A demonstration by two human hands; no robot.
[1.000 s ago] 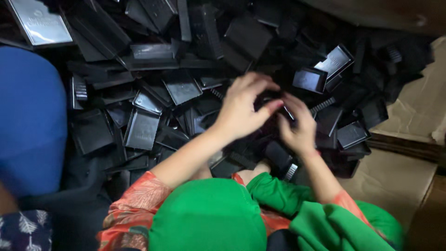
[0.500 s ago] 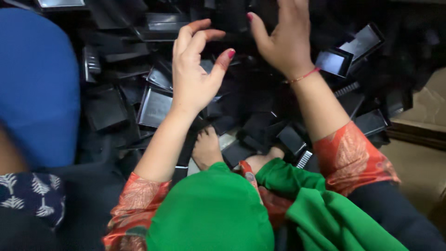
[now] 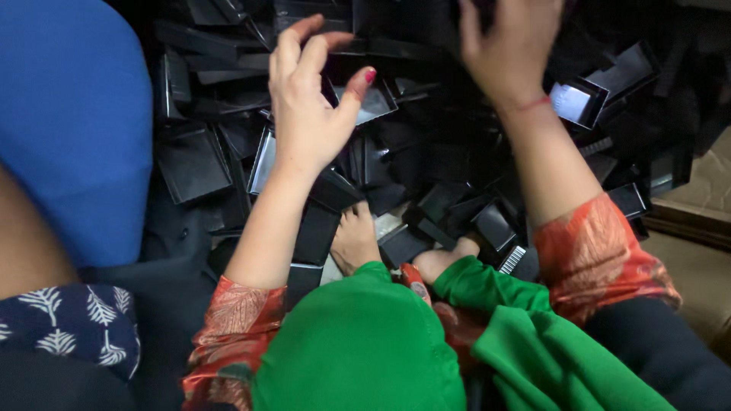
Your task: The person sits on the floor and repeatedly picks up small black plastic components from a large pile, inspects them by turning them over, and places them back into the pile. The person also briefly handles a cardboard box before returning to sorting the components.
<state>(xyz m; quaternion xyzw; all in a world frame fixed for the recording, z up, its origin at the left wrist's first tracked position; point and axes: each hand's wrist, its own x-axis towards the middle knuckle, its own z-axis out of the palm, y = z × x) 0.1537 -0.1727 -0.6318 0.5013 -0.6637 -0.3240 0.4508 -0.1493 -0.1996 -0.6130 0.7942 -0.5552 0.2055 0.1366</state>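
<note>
Above a heap of black plastic trays (image 3: 194, 160), both hands are raised and held apart from each other. The left hand (image 3: 312, 106) is seen with its fingers spread and slightly curled, the thumb with a red-painted nail pointing to the right; nothing is gripped in it, and it is held just over a shallow black tray with a pale inner face (image 3: 373, 103). The right hand (image 3: 499, 53) is stretched farther up into the heap, its fingers reaching among dark pieces near the upper edge; whether anything is clasped there cannot be told, since the fingertips are lost against the black parts. A thin red thread (image 3: 533, 103) is worn round the right wrist.

Beneath the forearms, orange patterned sleeves (image 3: 601, 255) are seen, and a green cloth (image 3: 365, 342) is draped over the lap. Two bare feet (image 3: 354, 240) are tucked between the knees, among the trays. To the right of the right wrist a small black tray with a shiny pale bottom (image 3: 575, 103) lies tilted on the pile. At the left a large blue rounded shape (image 3: 72, 129) is pressed against the heap, with a dark blue cloth with a white leaf print (image 3: 68, 327) below it. Brown cardboard (image 3: 697, 194) is visible at the right edge.
</note>
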